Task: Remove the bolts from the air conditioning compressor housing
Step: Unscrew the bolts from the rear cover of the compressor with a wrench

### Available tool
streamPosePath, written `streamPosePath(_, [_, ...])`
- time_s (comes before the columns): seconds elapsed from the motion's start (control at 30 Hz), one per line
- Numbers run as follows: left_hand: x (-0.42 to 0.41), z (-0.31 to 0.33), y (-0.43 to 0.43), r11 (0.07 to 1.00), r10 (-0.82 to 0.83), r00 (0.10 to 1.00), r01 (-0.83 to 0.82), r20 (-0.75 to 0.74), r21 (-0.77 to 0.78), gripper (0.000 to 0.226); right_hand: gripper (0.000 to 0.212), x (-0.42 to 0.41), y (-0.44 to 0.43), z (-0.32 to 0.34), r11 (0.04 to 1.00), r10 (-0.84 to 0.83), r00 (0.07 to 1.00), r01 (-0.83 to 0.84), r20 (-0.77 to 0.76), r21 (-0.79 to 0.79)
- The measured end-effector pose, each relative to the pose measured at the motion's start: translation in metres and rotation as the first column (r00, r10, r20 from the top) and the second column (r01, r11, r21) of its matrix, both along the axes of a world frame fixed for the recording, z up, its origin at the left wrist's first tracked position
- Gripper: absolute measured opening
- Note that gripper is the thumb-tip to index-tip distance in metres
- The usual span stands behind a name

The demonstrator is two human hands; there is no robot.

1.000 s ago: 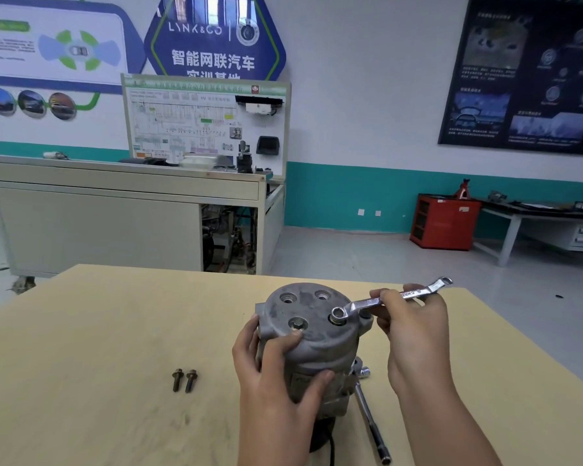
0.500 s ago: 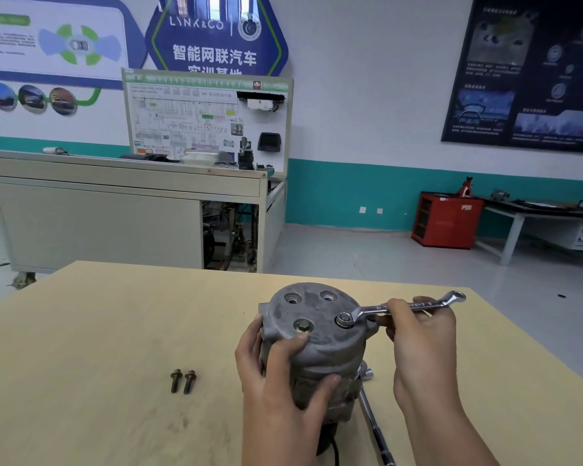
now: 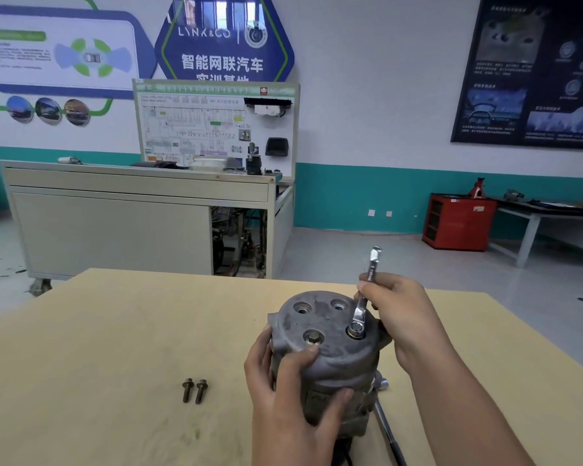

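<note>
Two loose bolts (image 3: pixel 188 390) lay side by side on the pale wooden table (image 3: pixel 115 331), well to the left of the compressor (image 3: pixel 330 364). The compressor stood on end near the table's front edge, its round grey cap facing up. The left hand (image 3: pixel 283 381) gripped the compressor's body from the near left side, thumb curled over the cap's rim and fingers wrapped round the front. The right hand (image 3: pixel 401 314) held a wrench (image 3: pixel 365 290) about midway along its shaft, thumb and fingers closed round it. The wrench stood steeply tilted, its ring end seated on a bolt (image 3: pixel 355 330) at the right of the cap and its open end pointing up and away. A second bolt (image 3: pixel 313 338) sat in its recess at the front of the cap, just beyond the left thumb tip. Two holes (image 3: pixel 302 308) showed at the back of the cap. A ratchet handle (image 3: pixel 387 428) lay on the table just beside the compressor's right side, partly hidden behind it. Beyond the table stood a grey bench (image 3: pixel 115 213) carrying a diagram board (image 3: pixel 216 126), and a red cabinet (image 3: pixel 458 220) stood by the far wall.
</note>
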State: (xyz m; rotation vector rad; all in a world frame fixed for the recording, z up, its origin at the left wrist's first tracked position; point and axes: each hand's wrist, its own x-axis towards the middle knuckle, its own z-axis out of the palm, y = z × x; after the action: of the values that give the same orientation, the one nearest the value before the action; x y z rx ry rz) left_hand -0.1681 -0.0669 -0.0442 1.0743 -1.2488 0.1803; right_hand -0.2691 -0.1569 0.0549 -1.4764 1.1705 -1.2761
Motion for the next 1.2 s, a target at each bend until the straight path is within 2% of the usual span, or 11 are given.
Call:
streamPosePath(0.13, [0.002,0.001,0.001,1.0,0.006,1.0,-0.006,0.021,-0.006,0.061,0.007,0.01,0.005,0.001,0.995,0.086,0.993,-0.089,-0.075,-0.043])
streamPosePath(0.33, [0.0,-0.004,-0.002,0.998,-0.053,0.998,0.052,0.022,0.035,0.06,0.008,0.021,0.031,0.003,0.972,0.103,0.909,-0.178,-0.403,-0.155])
streamPosePath(0.43, [0.0,-0.005,-0.002,0.999,-0.045,0.998,0.044,0.033,0.026,0.06,0.011,0.02,0.049,-0.004,0.936,-0.014,0.901,-0.141,-0.434,-0.324])
streamPosePath(0.5, [0.0,-0.003,-0.003,0.999,-0.045,0.998,0.045,0.033,-0.005,0.057,0.016,0.021,0.055,-0.013,0.865,-0.149,0.893,-0.09,-0.425,-0.494])
streamPosePath(0.7, [0.0,-0.001,-0.004,0.998,-0.057,0.998,0.057,-0.014,-0.02,0.05,0.023,0.019,0.057,-0.045,0.587,-0.341,0.924,0.063,-0.176,-0.807])
streamPosePath(0.77, [0.0,0.0,-0.004,0.998,-0.064,0.995,0.062,-0.08,-0.028,0.054,0.027,0.016,0.056,-0.058,0.533,-0.314,0.944,0.089,-0.099,-0.841])
streamPosePath(0.87, [-0.001,0.0,-0.002,0.998,-0.058,0.998,0.058,-0.039,-0.01,0.042,0.021,0.012,0.055,-0.072,0.546,-0.176,0.984,0.114,0.019,-0.83])
streamPosePath(1.0, [0.0,-0.001,-0.002,0.999,-0.033,0.999,0.033,-0.04,0.006,0.052,0.021,0.015,0.057,-0.076,0.626,0.005,0.977,0.163,0.213,-0.762])
streamPosePath(1.03, [0.0,-0.002,-0.002,1.0,-0.026,0.999,0.026,-0.03,0.005,0.054,0.014,0.017,0.058,-0.074,0.641,0.032,0.96,0.193,0.276,-0.743])
streamPosePath(1.1, [0.0,-0.001,-0.002,0.999,-0.035,0.999,0.035,-0.028,-0.002,0.05,0.028,0.022,0.06,-0.073,0.681,0.064,0.914,0.254,0.401,-0.687])
streamPosePath(1.2, [0.0,-0.003,-0.002,1.0,-0.024,0.999,0.024,-0.027,-0.005,0.052,0.031,0.023,0.058,-0.064,0.785,0.084,0.77,0.34,0.632,-0.518])
